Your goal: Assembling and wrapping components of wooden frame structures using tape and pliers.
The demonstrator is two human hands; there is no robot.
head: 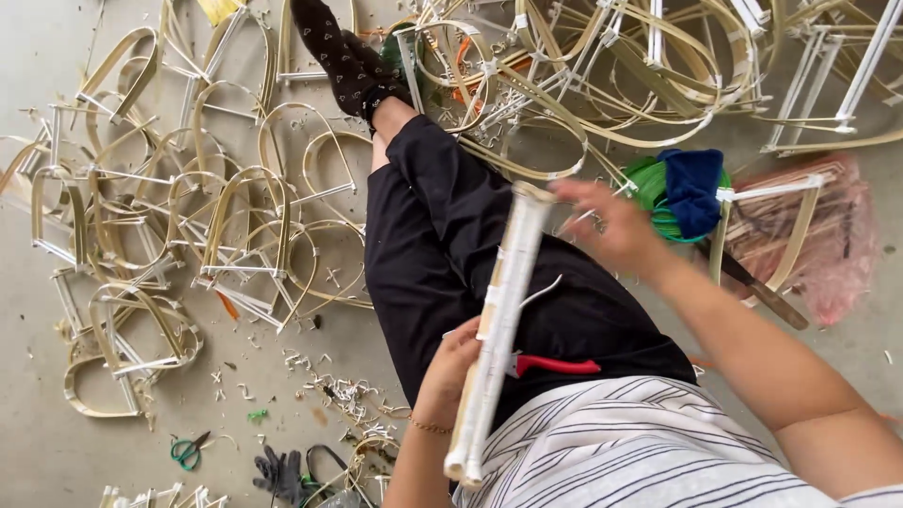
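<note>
L hand [450, 369] was clamped round the white-wrapped cane bundle [500, 320], 1 only, slanting over the lap, R hand [611, 226] blurred by its top w/ fingers apart; best kept braced low; red-handled cutters [555, 365] 1, green scissors [188, 450] 1, bent frames [245, 221] approx dozens.

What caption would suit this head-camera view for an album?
Seated on the floor among bent cane frames, left hand holds a white-wrapped frame piece; right hand is beside its top.

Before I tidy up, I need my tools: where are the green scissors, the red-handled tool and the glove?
Green scissors [189, 452], head view, on the handles.
Red-handled tool [557, 365], head view, on the handle.
Glove [279, 473], head view, on the palm.
</note>
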